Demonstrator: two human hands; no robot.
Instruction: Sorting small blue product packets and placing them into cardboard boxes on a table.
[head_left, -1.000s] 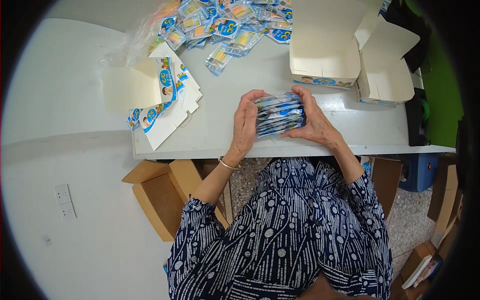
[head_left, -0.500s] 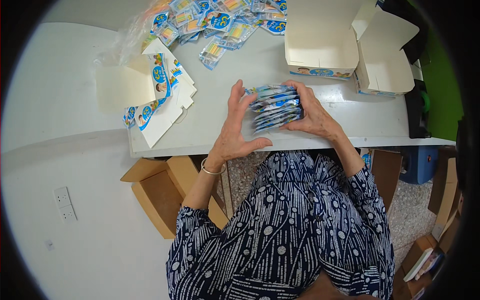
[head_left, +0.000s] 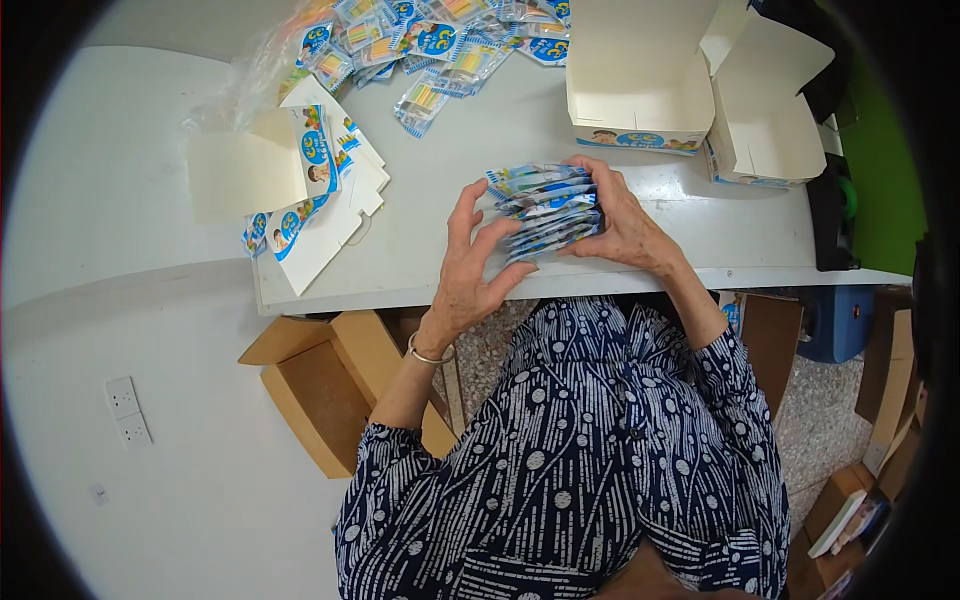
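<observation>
The right hand [head_left: 632, 228] has its fingers and thumb closed on the right side of a stack of flat, shiny blue-and-clear plastic packets [head_left: 545, 210], near the front edge of the white tabletop [head_left: 440, 185]. The left hand [head_left: 466, 275] curves half open around the stack's left side; I cannot tell whether its fingertips touch it.

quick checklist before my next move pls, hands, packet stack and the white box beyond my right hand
1. Right hand gripping the packet stack: ok, thumb and fingers hold its right side.
2. Left hand closed firmly on the stack: not ok, fingers spread at its left side.
3. Packet edges even: not ok, left ends fan out.
4. White box open: ok.
5. Exact packet count: cannot tell, layers overlap.
</observation>
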